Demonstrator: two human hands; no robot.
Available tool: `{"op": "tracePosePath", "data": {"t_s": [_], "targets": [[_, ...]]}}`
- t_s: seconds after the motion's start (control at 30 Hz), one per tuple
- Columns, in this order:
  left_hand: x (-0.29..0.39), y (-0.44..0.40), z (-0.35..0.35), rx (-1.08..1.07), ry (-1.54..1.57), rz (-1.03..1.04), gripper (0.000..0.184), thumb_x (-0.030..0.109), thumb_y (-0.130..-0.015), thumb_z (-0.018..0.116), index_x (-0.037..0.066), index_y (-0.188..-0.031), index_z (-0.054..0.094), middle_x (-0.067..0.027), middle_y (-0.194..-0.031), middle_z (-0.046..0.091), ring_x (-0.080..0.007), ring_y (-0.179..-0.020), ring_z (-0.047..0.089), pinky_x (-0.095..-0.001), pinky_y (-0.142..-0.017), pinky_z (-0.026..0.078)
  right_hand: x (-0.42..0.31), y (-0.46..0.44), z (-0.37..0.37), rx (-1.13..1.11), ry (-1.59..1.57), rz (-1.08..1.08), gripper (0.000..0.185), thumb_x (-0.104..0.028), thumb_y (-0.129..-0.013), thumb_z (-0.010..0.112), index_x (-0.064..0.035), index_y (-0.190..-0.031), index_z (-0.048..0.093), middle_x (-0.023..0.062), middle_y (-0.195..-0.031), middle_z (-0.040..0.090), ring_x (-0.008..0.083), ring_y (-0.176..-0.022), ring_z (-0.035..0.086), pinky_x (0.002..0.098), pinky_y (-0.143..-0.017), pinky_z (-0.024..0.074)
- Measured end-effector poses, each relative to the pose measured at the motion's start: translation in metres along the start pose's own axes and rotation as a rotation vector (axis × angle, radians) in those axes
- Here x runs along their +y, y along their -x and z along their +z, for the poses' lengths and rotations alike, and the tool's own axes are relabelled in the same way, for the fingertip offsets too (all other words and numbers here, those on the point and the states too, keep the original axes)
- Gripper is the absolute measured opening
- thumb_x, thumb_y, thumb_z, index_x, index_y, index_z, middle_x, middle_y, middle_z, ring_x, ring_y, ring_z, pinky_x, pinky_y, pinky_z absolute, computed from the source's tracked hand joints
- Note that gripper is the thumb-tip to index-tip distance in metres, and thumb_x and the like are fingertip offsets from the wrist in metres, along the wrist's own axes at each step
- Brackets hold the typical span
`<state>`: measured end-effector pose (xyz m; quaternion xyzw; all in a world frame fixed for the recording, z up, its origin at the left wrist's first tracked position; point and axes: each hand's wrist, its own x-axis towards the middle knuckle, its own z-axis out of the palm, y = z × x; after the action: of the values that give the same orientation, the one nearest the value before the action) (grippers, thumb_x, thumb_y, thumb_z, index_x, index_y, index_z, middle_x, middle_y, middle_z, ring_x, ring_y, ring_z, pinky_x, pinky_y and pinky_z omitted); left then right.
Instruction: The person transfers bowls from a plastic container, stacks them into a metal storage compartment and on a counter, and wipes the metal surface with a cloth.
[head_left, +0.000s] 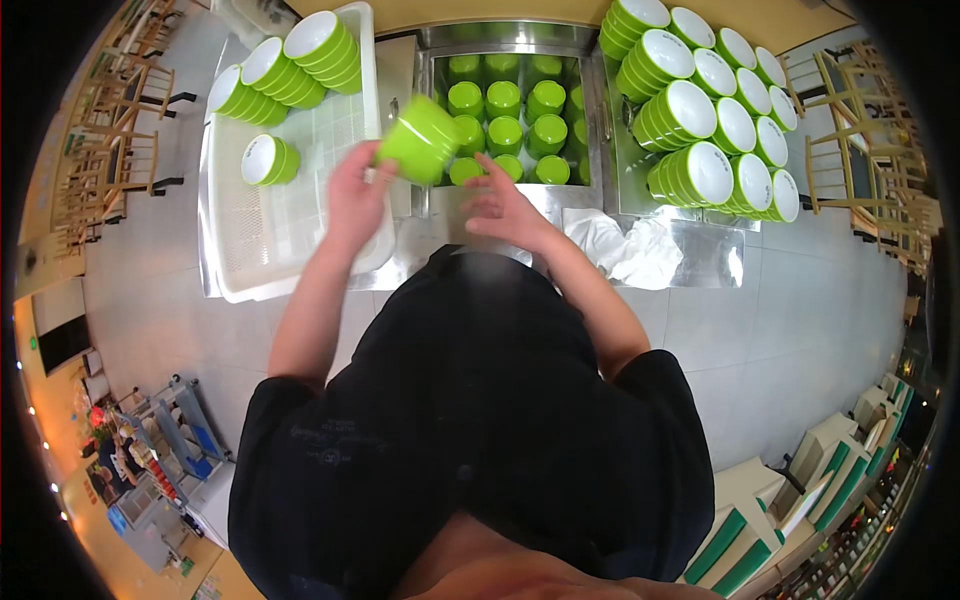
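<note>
Green cup (422,138) in left hand (356,198), near white crate (325,175).

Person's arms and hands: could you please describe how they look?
The left hand and right hand are bare, without gloves; no watch or bracelet shows. The black shirt has short, loose sleeves ending around the elbows, leaving the forearms uncovered. Faint small lettering marks its front.

Glossy, smooth green cup (420,138), plastic-looking; stacked cups (688,110) with shiny white insides; polished metal counter (712,255); white plastic crate (322,210); soft, crumpled cloth (625,252); matt black fabric shirt (470,400).
</note>
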<state>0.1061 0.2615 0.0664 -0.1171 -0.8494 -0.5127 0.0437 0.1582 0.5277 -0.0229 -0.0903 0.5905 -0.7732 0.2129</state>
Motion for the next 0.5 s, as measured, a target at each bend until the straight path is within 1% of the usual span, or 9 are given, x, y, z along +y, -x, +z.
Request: {"op": "tracePosePath", "data": {"t_s": [0.03, 0.07, 0.1, 0.13, 0.23, 0.37, 0.4, 0.47, 0.5], "targets": [[0.023, 0.006, 0.021, -0.024, 0.002, -0.005, 0.019, 0.011, -0.097, 0.069, 0.002, -0.114, 0.069, -0.0109, -0.101, 0.073, -0.0185, -0.095, 0.067, -0.033, -0.089, 0.053, 0.005, -0.005, 0.003, 0.004, 0.002, -0.001, 0.089, -0.009, -0.089, 0.079, -0.0066, -0.161, 0.026, 0.0124, -0.147, 0.051, 0.0203, -0.121, 0.06, 0.0353, -0.098, 0.0535], [0.019, 0.012, 0.035, -0.121, -0.006, -0.032, 0.018, 0.013, -0.101, 0.068, 0.001, -0.114, 0.066, -0.0065, -0.102, 0.069, -0.0148, -0.098, 0.063, -0.0311, -0.089, 0.051, 0.013, -0.011, 0.004, 0.017, 0.013, -0.042, 0.094, -0.009, -0.09, 0.079, -0.0059, -0.162, 0.019, 0.0143, -0.148, 0.049, 0.0224, -0.123, 0.059, 0.0363, -0.098, 0.0544], [0.029, 0.018, 0.046, -0.184, 0.012, -0.043, 0.017, 0.012, -0.1, 0.068, 0.001, -0.113, 0.066, -0.0078, -0.101, 0.069, -0.0157, -0.098, 0.064, -0.0315, -0.089, 0.051, 0.018, -0.013, 0.004, 0.032, 0.022, -0.083, 0.099, -0.01, -0.091, 0.079, -0.0051, -0.162, 0.011, 0.0162, -0.149, 0.047, 0.0245, -0.125, 0.059, 0.0372, -0.098, 0.0553], [0.038, 0.025, 0.055, -0.247, 0.03, -0.054, 0.017, 0.011, -0.1, 0.067, 0.001, -0.113, 0.066, -0.0091, -0.101, 0.069, -0.0166, -0.098, 0.064, -0.0319, -0.088, 0.051, 0.006, -0.009, 0.005, 0.032, -0.293, 0.063, 0.094, -0.011, -0.093, 0.077, -0.0036, -0.162, 0.014, 0.0144, -0.149, 0.047, 0.0253, -0.13, 0.055, 0.0388, -0.104, 0.0514], [0.034, 0.045, 0.07, -0.323, 0.025, -0.097, 0.017, 0.01, -0.099, 0.068, 0.001, -0.113, 0.066, -0.012, -0.101, 0.069, -0.0205, -0.098, 0.066, -0.0329, -0.089, 0.051, 0.023, 0.003, 0.002, 0.184, -0.415, 0.045, 0.09, -0.014, -0.093, 0.077, -0.0036, -0.161, 0.019, 0.0133, -0.149, 0.048, 0.0244, -0.134, 0.052, 0.0389, -0.11, 0.0465], [0.028, 0.05, 0.064, -0.452, -0.013, -0.118, 0.024, 0.007, -0.095, 0.071, 0.0, -0.117, 0.064, -0.0164, -0.108, 0.068, -0.0297, -0.104, 0.067, -0.037, -0.093, 0.052, 0.031, 0.008, -0.005, 0.146, -0.533, -0.011, 0.087, -0.017, -0.094, 0.076, -0.0029, -0.161, 0.022, 0.0131, -0.148, 0.049, 0.0249, -0.136, 0.05, 0.0389, -0.112, 0.0434], [0.028, 0.049, 0.06, -0.45, -0.011, -0.125, 0.024, 0.007, -0.095, 0.071, 0.0, -0.117, 0.064, -0.0164, -0.108, 0.068, -0.0297, -0.104, 0.067, -0.037, -0.093, 0.052, 0.033, 0.008, -0.008, 0.149, -0.512, 0.014, 0.088, -0.019, -0.093, 0.077, -0.0023, -0.161, 0.023, 0.0142, -0.147, 0.05, 0.0251, -0.135, 0.05, 0.0385, -0.111, 0.0431], [0.028, 0.046, 0.05, -0.281, -0.169, 0.181, 0.031, 0.003, -0.09, 0.073, 0.001, -0.12, 0.064, -0.017, -0.122, 0.065, -0.0351, -0.116, 0.062, -0.0415, -0.1, 0.05, 0.043, 0.005, -0.02, 0.149, -0.488, 0.044, 0.09, -0.021, -0.092, 0.078, -0.0018, -0.161, 0.023, 0.0152, -0.147, 0.051, 0.0254, -0.135, 0.05, 0.038, -0.111, 0.0429], [0.023, 0.047, 0.043, -0.278, -0.167, 0.175, 0.031, 0.003, -0.09, 0.073, 0.001, -0.12, 0.064, -0.017, -0.122, 0.065, -0.0351, -0.116, 0.062, -0.0415, -0.1, 0.05, 0.052, -0.001, -0.032, 0.233, -0.32, 0.07, 0.09, -0.024, -0.092, 0.079, -0.0008, -0.16, 0.025, 0.0162, -0.146, 0.052, 0.0259, -0.134, 0.051, 0.0388, -0.11, 0.0436]]}}
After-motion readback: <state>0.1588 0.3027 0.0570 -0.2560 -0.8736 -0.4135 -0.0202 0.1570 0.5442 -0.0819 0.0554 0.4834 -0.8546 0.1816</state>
